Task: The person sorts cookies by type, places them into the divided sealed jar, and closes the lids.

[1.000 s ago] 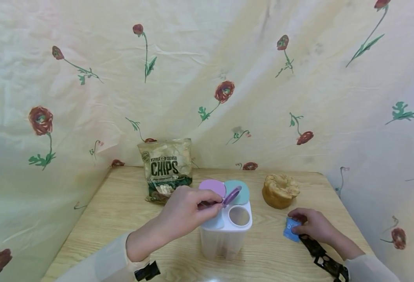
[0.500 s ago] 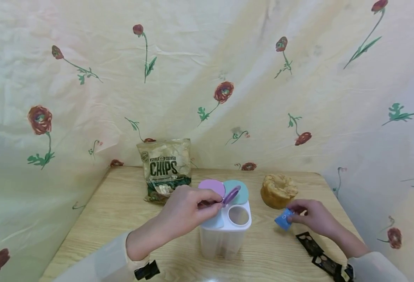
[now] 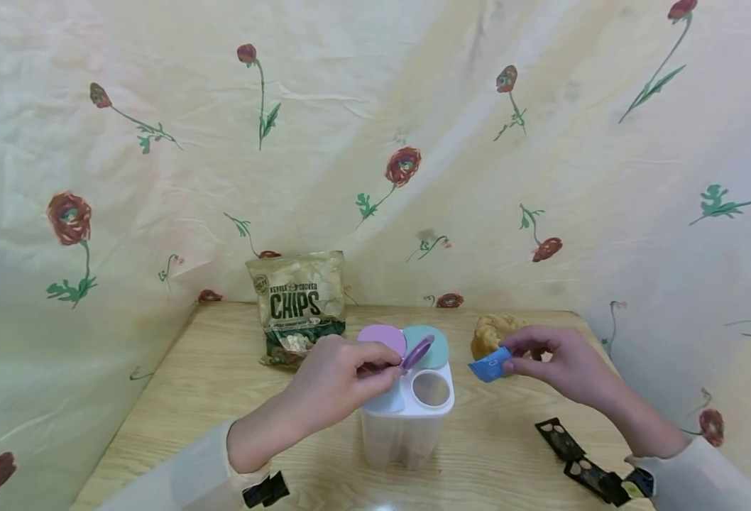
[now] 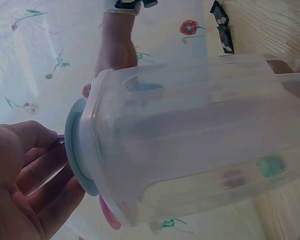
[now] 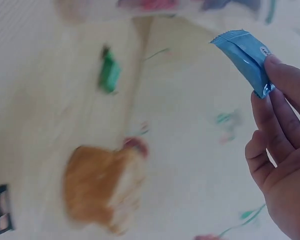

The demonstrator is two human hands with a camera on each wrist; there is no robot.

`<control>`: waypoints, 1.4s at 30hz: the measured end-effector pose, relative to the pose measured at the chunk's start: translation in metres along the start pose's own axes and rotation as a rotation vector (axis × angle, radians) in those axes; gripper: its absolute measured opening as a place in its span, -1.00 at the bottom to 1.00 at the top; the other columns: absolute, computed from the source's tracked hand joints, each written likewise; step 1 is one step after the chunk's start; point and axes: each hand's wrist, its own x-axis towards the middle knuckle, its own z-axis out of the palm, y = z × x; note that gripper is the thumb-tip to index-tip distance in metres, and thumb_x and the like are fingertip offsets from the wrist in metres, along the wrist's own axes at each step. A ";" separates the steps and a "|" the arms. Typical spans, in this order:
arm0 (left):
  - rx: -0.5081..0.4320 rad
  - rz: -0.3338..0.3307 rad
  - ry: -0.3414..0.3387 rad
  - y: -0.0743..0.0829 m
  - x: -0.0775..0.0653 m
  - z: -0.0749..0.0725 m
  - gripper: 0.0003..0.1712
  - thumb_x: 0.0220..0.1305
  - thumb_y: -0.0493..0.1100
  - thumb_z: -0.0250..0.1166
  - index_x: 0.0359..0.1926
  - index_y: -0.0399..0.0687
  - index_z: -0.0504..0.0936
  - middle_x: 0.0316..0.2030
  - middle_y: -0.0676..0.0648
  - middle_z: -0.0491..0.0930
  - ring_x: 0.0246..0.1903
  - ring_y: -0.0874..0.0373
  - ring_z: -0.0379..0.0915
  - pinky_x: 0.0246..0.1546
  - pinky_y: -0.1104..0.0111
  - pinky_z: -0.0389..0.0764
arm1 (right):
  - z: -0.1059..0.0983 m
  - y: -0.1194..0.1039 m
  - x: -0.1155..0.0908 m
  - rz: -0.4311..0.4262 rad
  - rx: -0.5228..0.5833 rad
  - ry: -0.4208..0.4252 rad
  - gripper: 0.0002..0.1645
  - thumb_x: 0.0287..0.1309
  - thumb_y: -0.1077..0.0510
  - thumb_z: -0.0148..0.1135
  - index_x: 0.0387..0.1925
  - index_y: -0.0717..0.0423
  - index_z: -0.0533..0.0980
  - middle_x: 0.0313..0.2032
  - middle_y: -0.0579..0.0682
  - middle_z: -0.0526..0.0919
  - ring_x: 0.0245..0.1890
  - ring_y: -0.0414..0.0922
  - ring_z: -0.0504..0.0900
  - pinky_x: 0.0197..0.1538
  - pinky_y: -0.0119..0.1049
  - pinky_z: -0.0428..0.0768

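Note:
My left hand pinches a raised purple lid over a clear plastic container with a white top. One round opening in that top is uncovered, beside a light purple lid, a teal lid and a pale blue lid. My right hand holds a small blue wrapped packet between thumb and fingers, right of the container and in front of the ring-shaped bread. The right wrist view shows the packet whole, its crimped end pointing away from the fingers.
A bag of chips stands at the back left of the wooden table. Black packets lie at the front right. A small green wrapped item shows in the right wrist view. A flowered cloth hangs behind the table.
My right hand has lifted the blue packet off the table and carried it left, up towards the container. The black packets stay behind on the table. My left hand keeps the purple lid raised.

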 end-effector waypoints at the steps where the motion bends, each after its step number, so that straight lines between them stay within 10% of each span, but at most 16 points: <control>1: 0.001 0.001 0.001 0.000 0.000 0.000 -0.92 0.25 -0.18 0.44 -0.23 0.06 0.82 -0.35 0.18 0.79 -0.35 0.48 0.64 -0.30 0.60 0.61 | -0.001 -0.005 0.002 -0.012 0.007 0.001 -0.73 0.14 0.18 0.51 -0.11 -0.15 0.72 -0.34 -0.22 0.74 -0.39 -0.27 0.62 -0.39 -0.36 0.55; 15: 0.007 -0.012 0.003 0.001 0.000 0.000 -0.92 0.24 -0.16 0.45 -0.24 0.08 0.82 -0.36 0.19 0.78 -0.37 0.48 0.63 -0.31 0.59 0.61 | -0.005 -0.075 0.025 -0.257 0.105 -0.007 -0.61 0.10 0.30 0.52 -0.15 -0.26 0.71 -0.30 -0.31 0.73 -0.38 -0.29 0.61 -0.37 -0.38 0.58; 42: 0.025 0.001 -0.001 0.001 0.000 0.000 -0.93 0.27 -0.15 0.43 -0.23 0.10 0.80 -0.35 0.20 0.78 -0.37 0.49 0.62 -0.32 0.61 0.58 | 0.039 -0.093 0.041 -0.501 0.119 -0.195 -0.77 0.13 0.27 0.51 -0.22 -0.13 0.77 -0.25 -0.20 0.71 -0.29 -0.30 0.64 -0.32 -0.46 0.61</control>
